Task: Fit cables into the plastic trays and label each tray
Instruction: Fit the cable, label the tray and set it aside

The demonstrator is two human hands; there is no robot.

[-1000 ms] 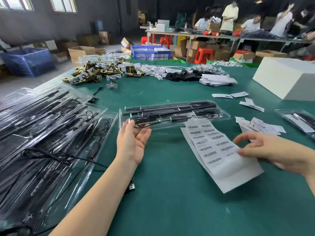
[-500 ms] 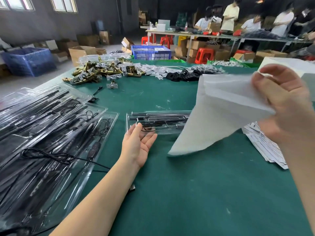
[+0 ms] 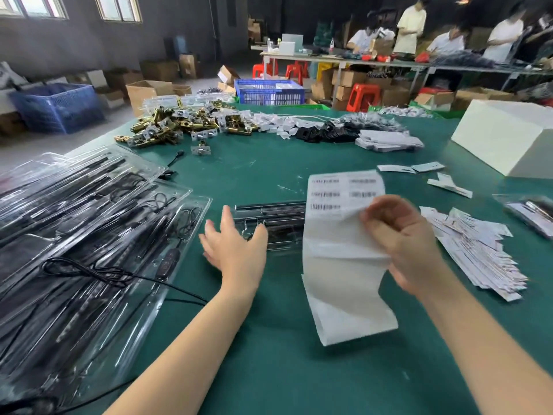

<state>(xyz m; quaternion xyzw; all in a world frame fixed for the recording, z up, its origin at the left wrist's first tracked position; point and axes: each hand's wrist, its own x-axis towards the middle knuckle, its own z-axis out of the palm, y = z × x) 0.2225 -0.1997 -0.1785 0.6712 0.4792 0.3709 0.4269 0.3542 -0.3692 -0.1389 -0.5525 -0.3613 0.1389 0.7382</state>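
Observation:
A clear plastic tray point(image 3: 269, 220) with black cables and rods inside lies on the green table in front of me. My left hand point(image 3: 236, 247) rests on its left end with fingers spread and straight. My right hand point(image 3: 401, 241) pinches a long white label sheet point(image 3: 344, 253), which it holds up above the table; barcode stickers show on the sheet's upper part. The sheet hides the tray's right half.
Several filled clear trays point(image 3: 89, 241) overlap at the left, with a loose black cable point(image 3: 113, 274) across them. Paper strips point(image 3: 478, 250) pile at the right. A white box point(image 3: 505, 139) stands far right. Brass hardware point(image 3: 179, 124) and black parts point(image 3: 329, 133) lie across the back.
My right hand lifted the label sheet off the table, swung it high, then brought it down in front of the tray. My left hand stayed at the tray's left end.

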